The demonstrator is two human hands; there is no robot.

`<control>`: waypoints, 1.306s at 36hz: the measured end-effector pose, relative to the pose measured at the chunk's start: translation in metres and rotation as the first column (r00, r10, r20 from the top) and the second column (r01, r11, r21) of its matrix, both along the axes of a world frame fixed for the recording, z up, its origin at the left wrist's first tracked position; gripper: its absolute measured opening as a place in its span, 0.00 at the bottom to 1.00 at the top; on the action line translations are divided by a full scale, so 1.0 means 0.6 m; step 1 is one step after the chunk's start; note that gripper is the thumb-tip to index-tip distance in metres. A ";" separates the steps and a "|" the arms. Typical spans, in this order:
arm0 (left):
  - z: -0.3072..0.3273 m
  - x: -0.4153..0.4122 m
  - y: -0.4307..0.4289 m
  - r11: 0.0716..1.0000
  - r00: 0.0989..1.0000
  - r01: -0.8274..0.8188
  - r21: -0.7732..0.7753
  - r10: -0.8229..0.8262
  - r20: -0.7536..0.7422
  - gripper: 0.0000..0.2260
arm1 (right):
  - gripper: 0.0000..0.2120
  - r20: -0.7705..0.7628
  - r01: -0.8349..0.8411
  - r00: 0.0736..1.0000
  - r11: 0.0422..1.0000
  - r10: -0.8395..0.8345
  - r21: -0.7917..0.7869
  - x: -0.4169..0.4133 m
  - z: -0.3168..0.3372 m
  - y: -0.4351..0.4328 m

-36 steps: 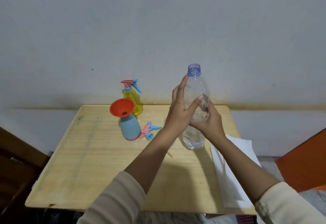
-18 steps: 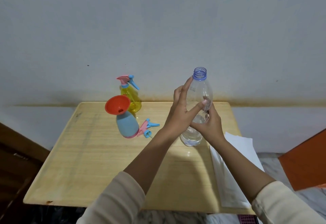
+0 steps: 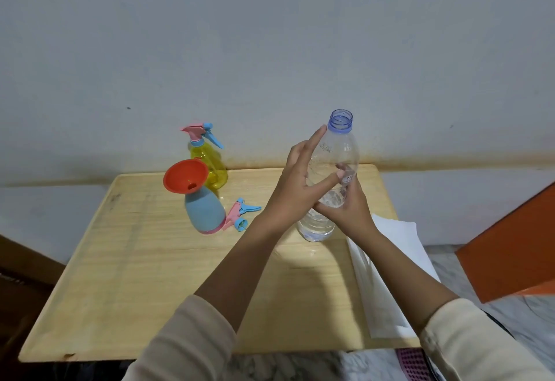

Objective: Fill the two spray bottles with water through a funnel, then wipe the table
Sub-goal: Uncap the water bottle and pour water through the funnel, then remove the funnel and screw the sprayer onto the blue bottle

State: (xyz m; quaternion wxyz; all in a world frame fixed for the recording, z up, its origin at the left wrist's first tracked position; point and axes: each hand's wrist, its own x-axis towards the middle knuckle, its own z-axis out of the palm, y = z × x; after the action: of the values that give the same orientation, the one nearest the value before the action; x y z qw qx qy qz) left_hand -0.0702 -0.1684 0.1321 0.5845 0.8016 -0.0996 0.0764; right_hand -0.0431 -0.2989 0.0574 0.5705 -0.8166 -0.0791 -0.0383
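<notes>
Nearest the camera, two cream fabric sleeves [image 3: 192, 344] reach out over a pale wooden table [image 3: 135, 275] with rounded corners and a fine straight grain. Along its right edge lies a stack of flat white sheets [image 3: 390, 275], overhanging the side; whether they are paper or cloth cannot be told. Beyond, both hands meet on a clear, ribbed plastic bottle [image 3: 339, 152] over the table's right half. The right hand [image 3: 350, 212] grips its lower body from the right with curled fingers. The left hand [image 3: 295, 182] lies against its left side with fingers straight and pointing up, the thumb stretched across the front. The bottle's long axis is near upright, leaning slightly right, its uncapped blue threaded mouth pointing up; a little water sits in the bottom. Whether its base touches the wood cannot be told. To the left, apart from the hands, a rounded matte blue sprayer [image 3: 204, 212] stands with a smooth orange funnel [image 3: 183, 175] in its neck, the cone tipped toward the camera. A pink-and-blue trigger head [image 3: 240, 214] lies on its side touching the sprayer's base on the right. Just behind stands a translucent yellow sprayer [image 3: 214, 164] with its trigger head on, nozzle pointing left. Farthest back is a plain grey wall [image 3: 270, 35].
</notes>
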 end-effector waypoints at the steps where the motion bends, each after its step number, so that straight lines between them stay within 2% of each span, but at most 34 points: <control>1: 0.000 0.000 0.003 1.000 1.000 0.004 0.002 -0.004 -0.002 0.32 | 0.42 -0.001 0.004 1.000 1.000 -0.004 -0.005 0.000 0.001 0.002; 7: 0.000 0.002 0.020 0.997 1.000 0.017 0.074 -0.019 0.019 0.32 | 0.41 -0.006 0.065 0.998 0.995 -0.065 -0.079 -0.006 0.006 0.012; 13: -0.001 0.011 0.037 0.990 0.993 0.099 0.104 -0.104 0.047 0.33 | 0.43 -0.055 0.118 0.991 0.986 -0.125 -0.116 -0.023 0.017 0.024; 18: -0.004 0.004 0.071 0.977 0.984 0.180 0.111 -0.178 -0.026 0.34 | 0.37 -0.016 0.200 0.979 0.972 -0.204 -0.125 -0.045 0.032 0.046; 21: -0.021 -0.009 0.111 0.976 0.992 0.122 0.181 -0.127 0.016 0.29 | 0.27 0.040 0.292 0.957 0.948 -0.289 -0.124 -0.068 0.028 0.064; 25: -0.080 -0.041 0.188 0.962 0.999 0.034 0.272 -0.040 0.015 0.23 | 0.37 0.075 0.486 0.874 0.859 -0.480 -0.162 -0.105 0.003 0.106; 27: -0.119 -0.064 0.235 0.955 0.999 -0.037 0.295 0.041 -0.005 0.21 | 0.37 0.098 0.572 0.820 0.809 -0.564 -0.137 -0.128 -0.016 0.140; 29: -0.155 -0.087 0.283 0.955 0.993 -0.121 0.272 0.113 0.043 0.19 | 0.32 0.136 0.624 0.781 0.774 -0.610 -0.108 -0.149 -0.034 0.177; 31: -0.186 -0.108 0.328 0.932 0.968 -0.249 0.263 0.229 0.106 0.13 | 0.28 0.167 0.596 0.801 0.794 -0.575 -0.122 -0.164 -0.048 0.215; 32: -0.198 -0.116 0.350 0.915 0.951 -0.310 0.259 0.298 0.087 0.12 | 0.26 0.175 0.552 0.831 0.821 -0.528 -0.144 -0.167 -0.053 0.233; 34: -0.214 -0.121 0.386 0.888 0.920 -0.377 0.264 0.391 -0.001 0.15 | 0.25 0.172 0.424 0.902 0.887 -0.396 -0.184 -0.165 -0.054 0.273; 36: -0.226 -0.112 0.416 0.882 0.903 -0.390 0.264 0.423 -0.079 0.23 | 0.27 0.167 0.301 0.948 0.931 -0.269 -0.206 -0.154 -0.045 0.313; 39: -0.227 -0.081 0.438 0.920 0.910 -0.362 0.152 0.384 -0.155 0.36 | 0.36 0.135 0.201 0.975 0.963 -0.179 -0.178 -0.126 -0.017 0.367; 43: -0.230 -0.033 0.441 0.966 0.960 -0.211 0.152 0.234 -0.156 0.42 | 0.51 0.080 0.135 0.989 0.974 -0.122 -0.184 -0.085 0.010 0.420; 45: -0.228 -0.015 0.437 0.981 0.968 -0.160 0.109 0.178 -0.175 0.40 | 0.55 0.027 0.108 0.994 0.975 -0.105 -0.192 -0.067 0.018 0.439; 47: -0.225 -0.003 0.429 0.991 0.974 -0.128 0.024 0.131 -0.184 0.29 | 0.55 -0.020 0.101 0.994 0.977 -0.107 -0.190 -0.051 0.023 0.453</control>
State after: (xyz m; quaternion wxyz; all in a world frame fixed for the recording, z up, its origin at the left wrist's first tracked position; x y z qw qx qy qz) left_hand -0.0721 0.0891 -0.0028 0.5800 0.8136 0.0072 0.0388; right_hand -0.0739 -0.0269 0.0711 0.4889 -0.8704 -0.0311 -0.0483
